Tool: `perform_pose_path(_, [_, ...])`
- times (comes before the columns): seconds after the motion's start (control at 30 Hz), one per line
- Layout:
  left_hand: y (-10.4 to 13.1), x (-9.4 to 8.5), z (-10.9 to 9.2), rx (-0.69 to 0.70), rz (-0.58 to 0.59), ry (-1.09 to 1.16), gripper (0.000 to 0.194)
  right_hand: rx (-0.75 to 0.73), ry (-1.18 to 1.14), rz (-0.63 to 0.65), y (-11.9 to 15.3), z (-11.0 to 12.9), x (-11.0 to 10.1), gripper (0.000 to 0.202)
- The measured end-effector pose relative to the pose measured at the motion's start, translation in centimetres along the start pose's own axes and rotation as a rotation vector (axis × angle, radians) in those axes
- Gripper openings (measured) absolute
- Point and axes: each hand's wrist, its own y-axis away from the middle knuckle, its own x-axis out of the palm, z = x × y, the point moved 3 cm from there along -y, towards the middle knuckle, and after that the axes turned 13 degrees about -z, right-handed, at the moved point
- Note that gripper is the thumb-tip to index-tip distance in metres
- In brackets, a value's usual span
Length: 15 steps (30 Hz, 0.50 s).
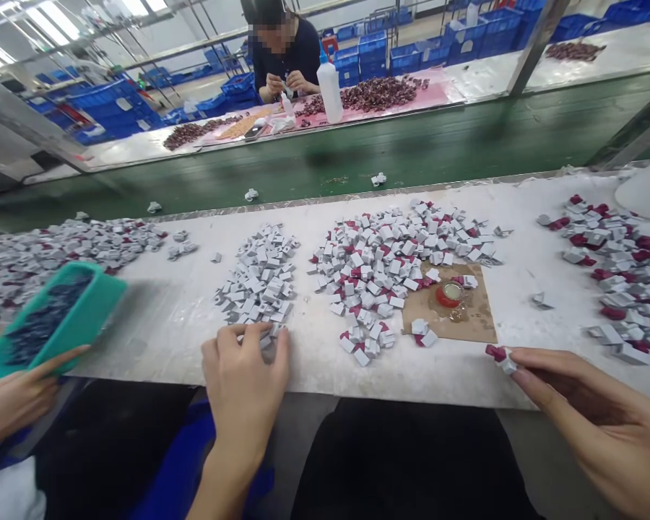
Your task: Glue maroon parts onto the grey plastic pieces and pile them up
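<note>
My left hand (246, 375) reaches to the near edge of a heap of small grey plastic parts (263, 271). Its thumb and fingers are bent around a grey plastic part, which they partly hide. On the right, my right hand (590, 412) pinches a grey-and-maroon plastic part (503, 357) between thumb and fingertips, just above the table's front edge. Between the hands lies a larger pile of grey-and-maroon parts (379, 253). Beside that pile, a small red-rimmed round dish (449, 292) sits on a wet-looking piece of brown cardboard (479, 318).
At left, another person's hand (19, 401) touches a teal bin (94, 310) of dark parts. More parts (628, 267) are heaped at right. Behind the table runs a green conveyor belt (314, 162) with a few pieces on it. Across it sits a co-worker (287, 58) near a white bottle (330, 90).
</note>
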Motion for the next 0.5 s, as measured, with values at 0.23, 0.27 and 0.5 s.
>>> perform_pose_path(0.23, [-0.6,0.7,-0.4,-0.018,0.015,0.132,0.033,-0.002,-0.117,0.059,-1.1,2.4,2.1,0.010])
perform_pose_path(0.27, [-0.5,0.6,-0.6,-0.016,0.006,0.159,0.032,0.012,-0.131,0.050,-1.2,2.5,2.3,0.009])
perform_pose_path(0.5, [0.6,0.2,-3.5,-0.018,0.105,0.559,0.010,0.078,-0.191,-0.073,-2.3,3.3,3.1,0.011])
